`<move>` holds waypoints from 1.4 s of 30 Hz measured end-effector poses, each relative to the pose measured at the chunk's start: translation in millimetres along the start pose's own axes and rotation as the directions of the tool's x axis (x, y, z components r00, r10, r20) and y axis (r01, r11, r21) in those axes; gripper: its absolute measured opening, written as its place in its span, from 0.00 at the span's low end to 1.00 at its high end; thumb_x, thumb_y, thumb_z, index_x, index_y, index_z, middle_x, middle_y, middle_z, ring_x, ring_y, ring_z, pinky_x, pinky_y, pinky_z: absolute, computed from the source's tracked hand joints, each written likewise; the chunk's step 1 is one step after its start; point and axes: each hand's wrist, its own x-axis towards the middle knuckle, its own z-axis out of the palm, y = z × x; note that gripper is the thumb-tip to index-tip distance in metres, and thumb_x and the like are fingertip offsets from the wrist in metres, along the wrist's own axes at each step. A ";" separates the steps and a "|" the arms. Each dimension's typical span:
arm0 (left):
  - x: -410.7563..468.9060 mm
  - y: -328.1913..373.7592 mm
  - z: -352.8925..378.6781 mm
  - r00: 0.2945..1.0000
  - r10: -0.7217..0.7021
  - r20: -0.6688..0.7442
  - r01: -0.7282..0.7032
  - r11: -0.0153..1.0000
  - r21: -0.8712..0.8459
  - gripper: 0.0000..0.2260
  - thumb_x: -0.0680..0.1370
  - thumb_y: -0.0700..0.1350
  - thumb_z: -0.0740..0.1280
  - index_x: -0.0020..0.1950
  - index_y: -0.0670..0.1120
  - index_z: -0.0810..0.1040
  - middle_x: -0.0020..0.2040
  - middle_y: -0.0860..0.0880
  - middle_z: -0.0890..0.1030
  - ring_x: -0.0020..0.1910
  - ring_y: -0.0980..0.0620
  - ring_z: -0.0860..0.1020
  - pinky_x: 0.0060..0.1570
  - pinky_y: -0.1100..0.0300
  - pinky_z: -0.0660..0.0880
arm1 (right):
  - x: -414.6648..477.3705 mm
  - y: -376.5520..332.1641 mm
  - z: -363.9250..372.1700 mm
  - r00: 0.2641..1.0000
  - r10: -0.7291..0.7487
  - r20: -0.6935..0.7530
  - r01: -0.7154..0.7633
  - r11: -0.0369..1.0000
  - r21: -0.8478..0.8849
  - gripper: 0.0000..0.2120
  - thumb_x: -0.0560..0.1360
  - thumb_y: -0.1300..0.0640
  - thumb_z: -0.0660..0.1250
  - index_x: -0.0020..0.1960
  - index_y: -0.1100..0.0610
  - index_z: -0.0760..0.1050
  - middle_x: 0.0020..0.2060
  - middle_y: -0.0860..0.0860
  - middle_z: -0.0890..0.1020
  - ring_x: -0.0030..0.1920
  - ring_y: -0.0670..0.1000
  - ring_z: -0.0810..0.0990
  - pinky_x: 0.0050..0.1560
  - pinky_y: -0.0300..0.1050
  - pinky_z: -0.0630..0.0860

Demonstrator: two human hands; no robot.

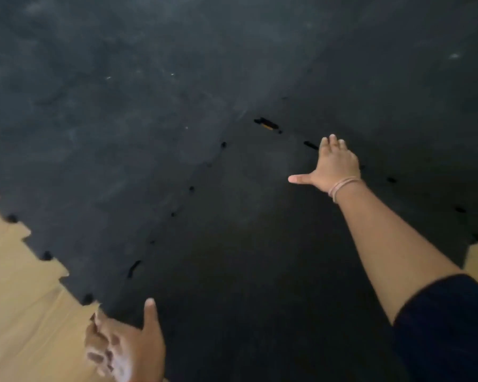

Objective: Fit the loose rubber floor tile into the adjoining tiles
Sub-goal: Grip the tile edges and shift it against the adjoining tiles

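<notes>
Loose black rubber floor tile with toothed edges point(246, 244) lay on tan wooden floor point(17, 299), against adjoining black rubber tiles point(94, 106); small gaps showed along both seams. Right hand point(333, 164) lay flat on its far edge, fingers point(332, 142) released and straight, thumb spread. Left hand point(122, 346) was at the near corner, thumb on the tile; blurred, can't tell if clenched or grasping.

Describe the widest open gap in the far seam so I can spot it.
On the black rubber floor tiles, find the right hand laid flat near the far seam. Just beyond and left of its fingertips sits the open gap. Unlike the smaller dark slits nearby, it alone shows a tan sliver underneath.
</notes>
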 end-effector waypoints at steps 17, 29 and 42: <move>52.4 14.7 -33.3 0.982 -0.077 0.172 0.119 0.962 -0.246 0.21 0.74 0.49 0.67 0.61 0.39 0.66 0.61 0.39 0.68 0.64 0.39 0.66 0.64 0.43 0.66 | 29.3 -2.1 6.7 0.987 0.125 0.099 -0.141 0.975 0.172 0.44 0.62 0.45 0.77 0.71 0.62 0.63 0.71 0.60 0.67 0.69 0.64 0.66 0.67 0.64 0.65; 31.3 -15.7 -25.2 0.967 -0.118 0.226 0.159 0.972 -0.172 0.19 0.75 0.44 0.65 0.59 0.34 0.65 0.60 0.35 0.68 0.63 0.37 0.65 0.65 0.46 0.62 | 0.1 6.3 9.8 0.998 0.040 0.043 -0.046 0.987 0.151 0.42 0.66 0.47 0.75 0.73 0.62 0.60 0.76 0.57 0.53 0.76 0.58 0.51 0.73 0.58 0.53; 45.4 -5.1 -19.6 0.975 -0.016 0.223 0.054 0.985 -0.164 0.15 0.76 0.44 0.63 0.56 0.36 0.64 0.61 0.36 0.66 0.63 0.38 0.64 0.64 0.47 0.61 | 5.1 -1.7 9.9 0.995 0.087 0.048 -0.093 0.983 0.160 0.43 0.69 0.47 0.72 0.75 0.60 0.54 0.77 0.57 0.51 0.76 0.57 0.46 0.74 0.58 0.48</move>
